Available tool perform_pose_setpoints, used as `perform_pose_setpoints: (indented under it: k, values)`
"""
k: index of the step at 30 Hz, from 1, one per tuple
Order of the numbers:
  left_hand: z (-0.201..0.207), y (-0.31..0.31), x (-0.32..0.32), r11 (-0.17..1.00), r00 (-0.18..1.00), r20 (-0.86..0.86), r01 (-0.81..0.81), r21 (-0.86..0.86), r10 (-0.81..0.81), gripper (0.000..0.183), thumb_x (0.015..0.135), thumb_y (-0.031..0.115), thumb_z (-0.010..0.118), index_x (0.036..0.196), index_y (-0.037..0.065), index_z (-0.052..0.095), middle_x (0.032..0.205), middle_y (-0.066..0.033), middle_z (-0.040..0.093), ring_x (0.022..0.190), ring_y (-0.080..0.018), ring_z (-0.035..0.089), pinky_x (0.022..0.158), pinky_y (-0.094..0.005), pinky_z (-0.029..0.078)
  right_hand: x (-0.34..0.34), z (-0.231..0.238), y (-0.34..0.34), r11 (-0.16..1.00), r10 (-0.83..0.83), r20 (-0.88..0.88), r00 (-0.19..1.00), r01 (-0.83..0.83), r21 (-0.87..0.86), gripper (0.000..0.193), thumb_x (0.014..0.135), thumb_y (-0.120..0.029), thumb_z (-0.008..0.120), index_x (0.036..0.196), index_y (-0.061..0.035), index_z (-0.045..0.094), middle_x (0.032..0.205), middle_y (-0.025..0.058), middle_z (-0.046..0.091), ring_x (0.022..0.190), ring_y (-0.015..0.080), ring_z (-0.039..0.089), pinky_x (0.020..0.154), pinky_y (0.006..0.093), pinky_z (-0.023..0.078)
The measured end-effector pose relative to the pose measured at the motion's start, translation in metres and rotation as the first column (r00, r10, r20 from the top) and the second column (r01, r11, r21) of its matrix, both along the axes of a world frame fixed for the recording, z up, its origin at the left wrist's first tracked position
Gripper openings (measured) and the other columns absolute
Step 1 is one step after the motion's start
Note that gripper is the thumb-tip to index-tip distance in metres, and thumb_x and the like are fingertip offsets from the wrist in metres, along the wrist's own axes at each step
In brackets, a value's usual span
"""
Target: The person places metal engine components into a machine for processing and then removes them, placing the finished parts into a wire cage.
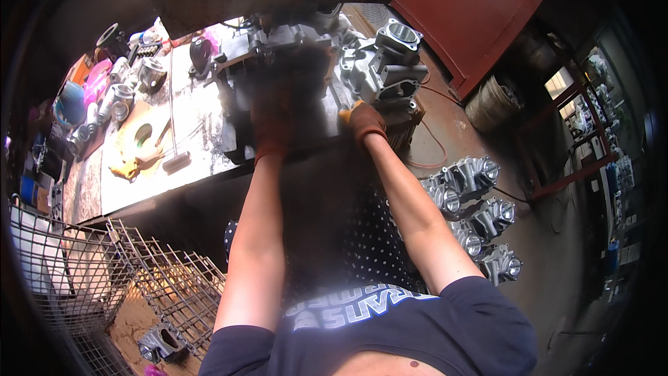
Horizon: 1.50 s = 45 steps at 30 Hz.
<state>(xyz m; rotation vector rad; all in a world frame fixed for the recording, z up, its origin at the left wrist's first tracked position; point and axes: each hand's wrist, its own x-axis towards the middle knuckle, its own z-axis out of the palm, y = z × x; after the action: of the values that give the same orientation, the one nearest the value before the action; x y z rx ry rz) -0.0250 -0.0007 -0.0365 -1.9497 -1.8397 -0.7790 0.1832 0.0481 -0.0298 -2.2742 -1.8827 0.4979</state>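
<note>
Both my hands wear brown gloves and reach forward onto a workbench (202, 115). My left hand (273, 129) presses on a dark, blurred metal casting (278, 63) at the bench's front edge; whether the fingers grip it is unclear. My right hand (363, 122) is closed against the side of a grey aluminium engine casting (386, 63) with a round bore on top. A dark smudge covers the middle of the picture and hides much of what lies between the hands.
Small metal cylinders, a hammer (174, 157) and yellow gasket sheets (136, 143) lie on the bench's left. Wire baskets (104, 264) stand lower left, one holding a casting (161, 342). Several grey castings (473, 202) sit on the floor at right. A red panel (473, 7) leans behind.
</note>
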Motion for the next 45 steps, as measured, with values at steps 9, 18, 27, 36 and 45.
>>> perform_pose_setpoints:
  k: [9,18,27,36,45]
  values:
    - [-0.014,0.010,-0.010,0.998,0.998,0.048,0.053,-0.021,-0.052,0.046,0.092,0.018,0.041,0.138,0.009,0.041,0.134,-0.0137,0.047,0.120,-0.0313,0.047,0.100,-0.0444,0.038,0.004,-0.023,-0.039,0.946,-0.051,-0.342,0.938,0.155,0.284,0.036,0.075,-0.037,0.067,0.093,-0.0057,0.065,0.090,0.0208,0.066,0.087,0.0368,0.064,0.071,0.0438,0.050]
    - [-0.014,0.006,-0.004,0.960,0.987,0.131,0.052,0.274,-0.091,0.035,0.094,0.017,0.040,0.124,0.004,0.054,0.122,-0.0182,0.056,0.117,-0.0340,0.049,0.102,-0.0410,0.036,-0.031,-0.118,-0.214,0.875,0.480,-0.299,0.825,-0.425,0.231,0.036,0.078,-0.033,0.064,0.102,-0.0051,0.064,0.096,0.0193,0.066,0.091,0.0343,0.064,0.082,0.0408,0.050]
    - [-0.026,0.006,-0.016,0.998,0.984,0.170,0.049,0.043,-0.055,0.059,0.080,0.012,0.051,0.138,0.011,0.041,0.138,-0.0132,0.044,0.128,-0.0299,0.040,0.110,-0.0437,0.028,-0.032,-0.221,-0.250,0.854,-0.184,-0.810,0.557,-0.318,-0.412,0.050,0.087,-0.041,0.054,0.120,-0.0025,0.058,0.122,0.0216,0.057,0.111,0.0336,0.057,0.095,0.0390,0.044]
    - [-0.013,0.005,-0.003,0.983,0.995,0.079,-0.046,-0.177,0.061,0.054,0.082,0.013,0.052,0.136,0.011,0.043,0.137,-0.0115,0.046,0.129,-0.0286,0.040,0.110,-0.0422,0.026,-0.016,-0.234,-0.252,0.823,0.202,-0.521,0.829,-0.433,-0.369,0.053,0.086,-0.044,0.056,0.118,-0.0031,0.059,0.117,0.0208,0.061,0.111,0.0342,0.057,0.096,0.0381,0.044]
    - [0.005,0.003,0.003,0.997,0.994,0.102,0.020,0.077,-0.028,0.053,0.086,0.026,0.057,0.136,0.013,0.044,0.134,-0.0108,0.048,0.122,-0.0256,0.046,0.106,-0.0423,0.033,-0.023,-0.331,-0.251,0.811,0.408,-0.362,0.838,-0.515,-0.279,0.050,0.084,-0.045,0.058,0.114,-0.0062,0.062,0.113,0.0216,0.062,0.106,0.0358,0.060,0.093,0.0406,0.046]
